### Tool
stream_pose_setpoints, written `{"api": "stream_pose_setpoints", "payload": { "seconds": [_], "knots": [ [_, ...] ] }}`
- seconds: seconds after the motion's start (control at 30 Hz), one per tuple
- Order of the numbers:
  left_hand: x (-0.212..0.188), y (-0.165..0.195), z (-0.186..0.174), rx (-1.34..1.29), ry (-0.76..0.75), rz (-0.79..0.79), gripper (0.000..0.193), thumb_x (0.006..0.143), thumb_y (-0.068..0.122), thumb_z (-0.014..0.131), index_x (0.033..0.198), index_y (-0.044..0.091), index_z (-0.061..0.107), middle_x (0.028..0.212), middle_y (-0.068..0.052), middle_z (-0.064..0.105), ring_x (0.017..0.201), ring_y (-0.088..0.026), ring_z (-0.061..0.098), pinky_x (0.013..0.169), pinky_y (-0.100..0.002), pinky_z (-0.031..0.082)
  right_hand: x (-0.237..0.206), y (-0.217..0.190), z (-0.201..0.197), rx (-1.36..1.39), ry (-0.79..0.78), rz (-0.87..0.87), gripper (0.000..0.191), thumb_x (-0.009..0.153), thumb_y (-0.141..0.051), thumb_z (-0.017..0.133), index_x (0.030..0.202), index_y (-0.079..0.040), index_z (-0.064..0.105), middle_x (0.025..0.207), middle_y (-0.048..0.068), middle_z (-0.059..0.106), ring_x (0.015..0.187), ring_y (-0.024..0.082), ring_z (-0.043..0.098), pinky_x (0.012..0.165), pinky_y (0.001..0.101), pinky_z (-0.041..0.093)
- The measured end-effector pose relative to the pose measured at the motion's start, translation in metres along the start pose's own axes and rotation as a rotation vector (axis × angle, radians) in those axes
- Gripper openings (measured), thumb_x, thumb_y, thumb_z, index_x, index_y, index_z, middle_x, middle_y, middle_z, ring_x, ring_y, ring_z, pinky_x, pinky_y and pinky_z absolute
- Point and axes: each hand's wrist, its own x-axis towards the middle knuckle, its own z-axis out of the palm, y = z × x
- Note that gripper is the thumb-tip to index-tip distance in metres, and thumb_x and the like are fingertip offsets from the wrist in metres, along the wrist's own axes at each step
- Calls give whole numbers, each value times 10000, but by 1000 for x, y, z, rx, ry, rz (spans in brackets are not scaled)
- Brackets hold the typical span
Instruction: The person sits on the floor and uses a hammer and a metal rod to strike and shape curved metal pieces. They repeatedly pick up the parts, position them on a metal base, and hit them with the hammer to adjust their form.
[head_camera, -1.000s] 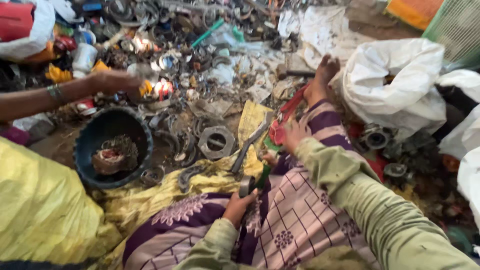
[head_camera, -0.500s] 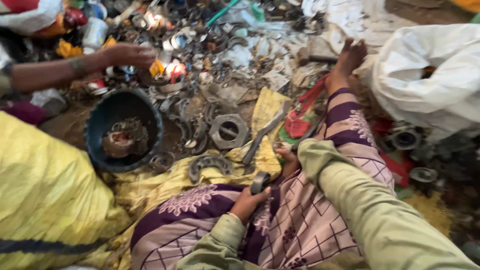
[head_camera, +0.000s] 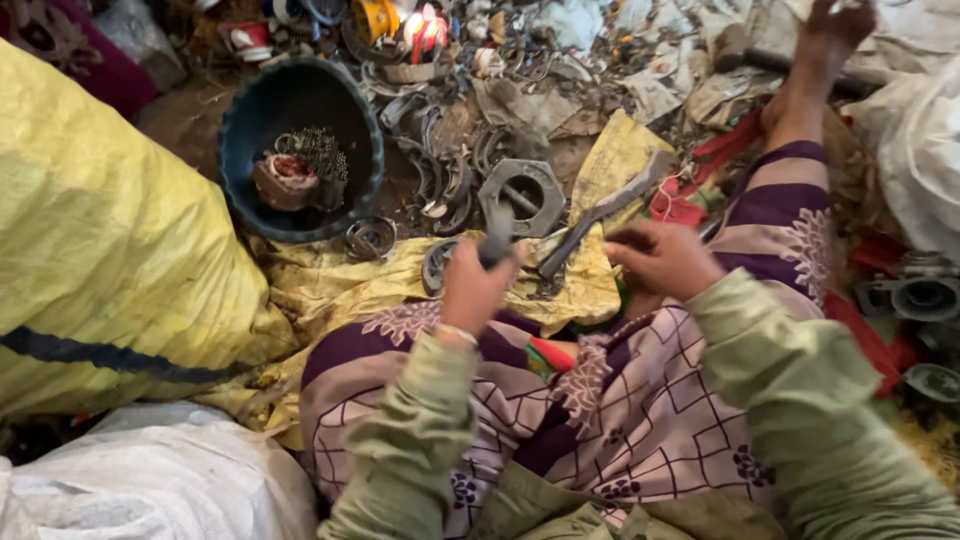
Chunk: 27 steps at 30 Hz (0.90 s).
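Observation:
My left hand (head_camera: 478, 285) is raised over my lap and closed around the dark handle of a tool (head_camera: 497, 243) that points up. My right hand (head_camera: 660, 258) hovers to the right of it with fingers curled; whether it holds a small part I cannot tell. Both hands are above a crumpled yellow cloth (head_camera: 400, 280) spread over my patterned purple skirt. A long grey metal bar (head_camera: 598, 212) lies on the cloth just beyond my hands, next to a grey hexagonal metal ring (head_camera: 522, 188).
A dark round tub (head_camera: 298, 120) with metal scrap inside sits at the upper left. A big yellow sack (head_camera: 110, 240) fills the left side, with a white sack (head_camera: 150, 480) below it. Scrap metal rings and parts litter the ground ahead. My bare foot (head_camera: 815, 60) stretches out at the upper right.
My left hand has lifted the dark-handled tool from my lap. My right hand has drawn in towards it. The other person's arm at the upper left is out of view.

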Motion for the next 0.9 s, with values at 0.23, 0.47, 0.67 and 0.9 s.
{"api": "stream_pose_setpoints", "payload": {
  "seconds": [0.23, 0.47, 0.67, 0.9],
  "knots": [
    [81, -6, -3, -216, -108, 313, 562, 890, 422, 799, 1186, -32, 651, 983, -136, 710, 892, -257, 684, 798, -391, 549, 24, 60, 115, 562, -209, 278, 383, 964, -293, 703, 1170, 28, 725, 999, 102, 763, 843, 150, 671, 758, 301, 556],
    [110, -77, 38, 91, 240, 363, 480, 688, 223, 941, 1073, 15, 744, 979, -176, 692, 908, -398, 682, 808, -442, 544, 25, 97, 159, 512, -93, 485, 395, 914, -323, 725, 1060, 43, 701, 845, 115, 766, 676, 179, 752, 600, 324, 618],
    [101, -74, 38, 98, 74, 371, 480, 646, 112, 927, 1080, 13, 749, 965, -179, 682, 891, -397, 669, 794, -430, 538, 40, 80, 168, 162, 43, 527, 542, 885, -471, 796, 930, 50, 654, 707, 159, 720, 570, 258, 728, 527, 375, 574],
    [97, -68, 43, 43, 130, 346, 469, 658, 93, 927, 1085, 15, 749, 980, -169, 697, 898, -379, 683, 808, -422, 549, 36, 61, 157, 644, 71, 741, 361, 851, -352, 716, 962, -18, 632, 775, 168, 745, 665, 336, 754, 565, 456, 600]
  ]
}}
